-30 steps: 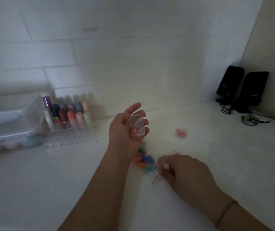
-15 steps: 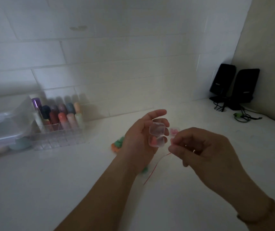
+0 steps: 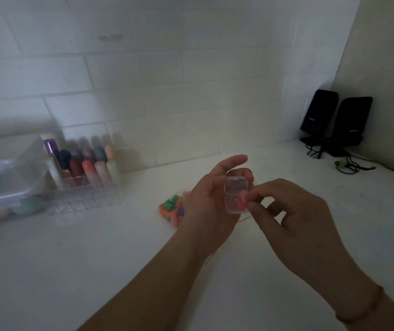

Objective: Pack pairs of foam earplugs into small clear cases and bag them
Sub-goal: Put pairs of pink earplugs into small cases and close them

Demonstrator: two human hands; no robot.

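Note:
My left hand point(image 3: 205, 206) holds a small clear case point(image 3: 236, 194), hinged open, up over the white counter, fingers curled behind it. My right hand point(image 3: 294, 220) pinches a pink foam earplug point(image 3: 242, 196) between thumb and fingertips, right at the case's lower half. A heap of colourful earplugs point(image 3: 172, 209) in green, orange and pink lies on the counter just left of my left hand. A thin red line, the edge of a clear bag point(image 3: 245, 219), shows below my hands; most of the bag is hidden.
A clear organiser point(image 3: 83, 199) with coloured tubes stands at the back left beside a lidded clear box point(image 3: 2, 187). Two black speakers point(image 3: 334, 120) with cables sit in the far right corner. A tiled wall runs along the back.
My right hand has risen from the bag to the case and now has a pink earplug at its lower half. The view has shifted, so the earplug heap shows left of my left hand.

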